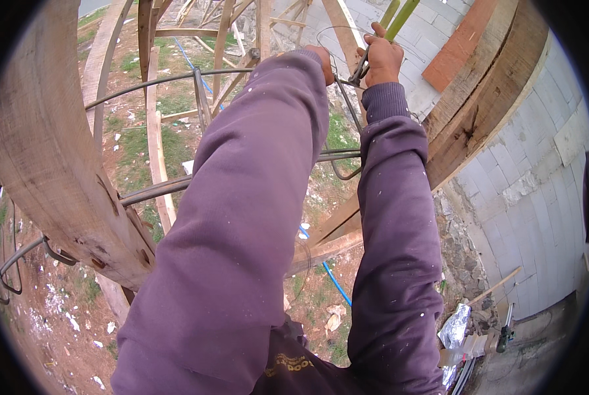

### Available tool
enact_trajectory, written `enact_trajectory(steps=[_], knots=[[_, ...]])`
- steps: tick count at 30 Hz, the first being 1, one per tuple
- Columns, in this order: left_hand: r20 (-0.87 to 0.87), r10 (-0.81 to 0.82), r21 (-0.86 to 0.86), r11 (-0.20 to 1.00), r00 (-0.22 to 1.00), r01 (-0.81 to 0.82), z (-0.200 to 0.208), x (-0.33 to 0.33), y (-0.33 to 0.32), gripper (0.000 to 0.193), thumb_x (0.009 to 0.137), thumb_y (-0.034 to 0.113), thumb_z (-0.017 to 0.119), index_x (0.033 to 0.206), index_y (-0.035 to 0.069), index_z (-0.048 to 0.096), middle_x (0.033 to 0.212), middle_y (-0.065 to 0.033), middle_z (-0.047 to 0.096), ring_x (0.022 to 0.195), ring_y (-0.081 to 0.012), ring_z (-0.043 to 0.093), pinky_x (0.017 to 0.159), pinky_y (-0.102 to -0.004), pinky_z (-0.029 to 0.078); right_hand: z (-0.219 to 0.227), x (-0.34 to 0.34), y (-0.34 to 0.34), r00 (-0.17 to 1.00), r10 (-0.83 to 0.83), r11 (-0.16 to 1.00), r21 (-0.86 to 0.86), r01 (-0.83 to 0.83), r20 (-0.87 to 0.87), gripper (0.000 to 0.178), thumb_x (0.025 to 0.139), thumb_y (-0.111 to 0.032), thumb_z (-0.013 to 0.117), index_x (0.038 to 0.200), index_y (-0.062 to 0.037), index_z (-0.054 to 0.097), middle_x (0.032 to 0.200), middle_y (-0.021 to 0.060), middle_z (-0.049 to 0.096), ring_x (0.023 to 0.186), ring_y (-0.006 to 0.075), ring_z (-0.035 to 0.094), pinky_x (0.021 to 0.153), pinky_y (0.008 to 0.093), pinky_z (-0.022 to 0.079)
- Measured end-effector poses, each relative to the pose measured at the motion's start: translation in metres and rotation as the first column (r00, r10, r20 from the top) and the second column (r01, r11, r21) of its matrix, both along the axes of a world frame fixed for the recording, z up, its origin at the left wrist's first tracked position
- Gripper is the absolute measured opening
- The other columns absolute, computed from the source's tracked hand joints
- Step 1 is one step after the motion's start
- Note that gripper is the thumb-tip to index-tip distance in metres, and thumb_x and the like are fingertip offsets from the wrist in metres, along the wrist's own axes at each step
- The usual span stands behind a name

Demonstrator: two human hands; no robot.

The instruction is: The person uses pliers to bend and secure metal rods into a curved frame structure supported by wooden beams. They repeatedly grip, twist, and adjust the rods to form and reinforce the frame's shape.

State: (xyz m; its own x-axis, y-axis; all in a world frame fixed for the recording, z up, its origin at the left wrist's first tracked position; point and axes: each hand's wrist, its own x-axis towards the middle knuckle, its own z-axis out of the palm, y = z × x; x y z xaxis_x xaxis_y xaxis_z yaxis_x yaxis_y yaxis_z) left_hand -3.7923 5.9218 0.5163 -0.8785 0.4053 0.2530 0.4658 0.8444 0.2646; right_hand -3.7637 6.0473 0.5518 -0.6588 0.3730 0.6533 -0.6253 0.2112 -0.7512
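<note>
Up at the top, my right hand (383, 60) is closed round a pair of pincers with yellow-green handles (402, 20). The dark jaws point down and left, close to a bent steel stirrup (351, 108). Just left of them, my left hand (323, 63) shows only in part beyond its purple sleeve, beside the stirrup; its fingers are hidden. A thin tie wire curves in a loop above and between both hands. Below my hands, long steel reinforcing bars (156, 191) run across behind my left forearm.
A thick wooden post (64, 158) rises at the left, and a heavy beam (485, 99) slants at the right. Beyond it stands a grey block wall (532, 191) with a reddish board (461, 45). Timber props and a blue hose (336, 283) show lower down over littered ground.
</note>
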Motion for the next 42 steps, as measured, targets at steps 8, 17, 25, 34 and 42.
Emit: enact_trajectory(steps=[8,17,25,34,42], knots=[[0.078,0.033,0.105,0.994,0.996,-0.041,-0.007,-0.009,0.001,0.027,0.081,0.024,0.071,0.104,0.013,0.076,0.085,-0.0062,0.075,0.084,-0.0167,0.072,0.078,-0.0316,0.056,0.019,-0.017,-0.005,0.894,0.447,0.893,-0.062,-0.446,0.015,0.048,0.083,0.013,0.037,0.129,0.0083,0.050,0.122,0.0198,0.052,0.116,0.0309,0.059,0.083,0.0471,0.064],[0.135,0.019,0.050,0.998,0.991,-0.026,0.000,-0.002,-0.002,0.024,0.083,0.022,0.069,0.102,0.010,0.076,0.091,-0.0092,0.075,0.087,-0.0172,0.071,0.077,-0.0327,0.054,0.008,-0.027,-0.003,0.813,0.582,0.810,-0.089,-0.580,0.002,0.043,0.083,0.013,0.037,0.123,0.0090,0.052,0.116,0.0183,0.055,0.108,0.0321,0.064,0.080,0.0459,0.065],[0.154,0.023,0.102,0.994,0.988,-0.039,-0.001,-0.002,-0.003,0.026,0.079,0.015,0.070,0.104,0.011,0.076,0.094,-0.0100,0.075,0.090,-0.0189,0.070,0.078,-0.0332,0.054,0.008,-0.021,-0.021,0.934,0.350,0.925,-0.133,-0.356,-0.069,0.034,0.086,-0.005,0.053,0.119,0.0032,0.052,0.103,0.0157,0.061,0.076,0.0239,0.066,0.062,0.0355,0.058],[0.147,-0.013,-0.022,1.000,0.989,0.017,0.002,-0.001,-0.001,0.034,0.073,0.013,0.072,0.106,0.016,0.076,0.098,-0.0095,0.074,0.094,-0.0199,0.068,0.078,-0.0326,0.053,0.049,-0.006,-0.037,0.910,0.410,0.909,0.102,-0.404,-0.056,0.029,0.093,-0.028,0.067,0.099,-0.0008,0.061,0.080,0.0061,0.061,0.060,0.0128,0.058,0.051,0.0261,0.050],[0.145,-0.032,0.025,0.999,0.989,0.029,-0.004,-0.014,-0.002,0.028,0.074,0.014,0.071,0.102,0.015,0.077,0.091,-0.0056,0.075,0.082,-0.0152,0.069,0.076,-0.0298,0.054,0.051,0.003,-0.051,0.973,0.205,0.979,0.031,-0.203,-0.101,0.074,0.083,-0.076,0.055,0.091,-0.0028,0.057,0.060,-0.0056,0.039,0.043,0.0046,0.037,0.038,0.0216,0.030]])
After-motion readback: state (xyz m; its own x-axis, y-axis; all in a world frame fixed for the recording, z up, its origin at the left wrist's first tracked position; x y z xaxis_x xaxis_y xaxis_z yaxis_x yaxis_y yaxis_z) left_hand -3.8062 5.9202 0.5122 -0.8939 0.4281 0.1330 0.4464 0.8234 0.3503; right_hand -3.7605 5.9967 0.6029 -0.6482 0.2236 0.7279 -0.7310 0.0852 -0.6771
